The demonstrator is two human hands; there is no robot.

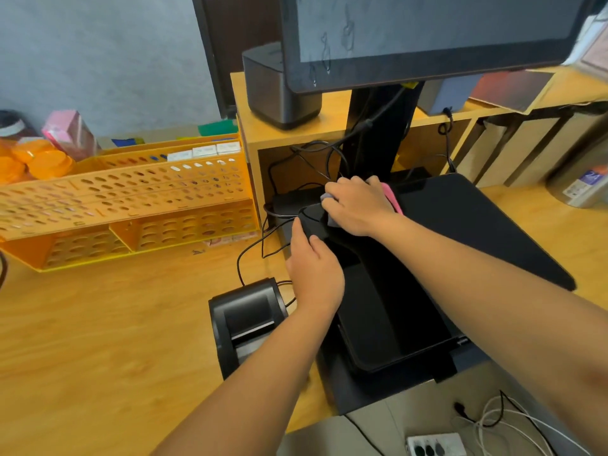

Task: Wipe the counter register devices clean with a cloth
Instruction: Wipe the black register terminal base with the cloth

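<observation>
A black handheld scanner [314, 222] with a thin black cable lies at the top left corner of the black register base [460, 225]. My left hand [314, 271] grips the scanner from below, thumb and fingers curled round its body. My right hand [357, 205] presses a grey and pink cloth [393, 199] onto the scanner's top, fingers curled over the cloth. A large dark register screen [427, 37] hangs above on a black stand. A black receipt printer [246, 320] sits on the wooden counter [115, 324] just left of my left forearm.
An orange perforated rack [131, 199] stands at the left. A dark speaker-like box [279, 87] sits on a wooden shelf [329, 126] with tangled cables under it. A power strip [434, 445] and white wires lie at the bottom right. A metal can [582, 172] stands at the right.
</observation>
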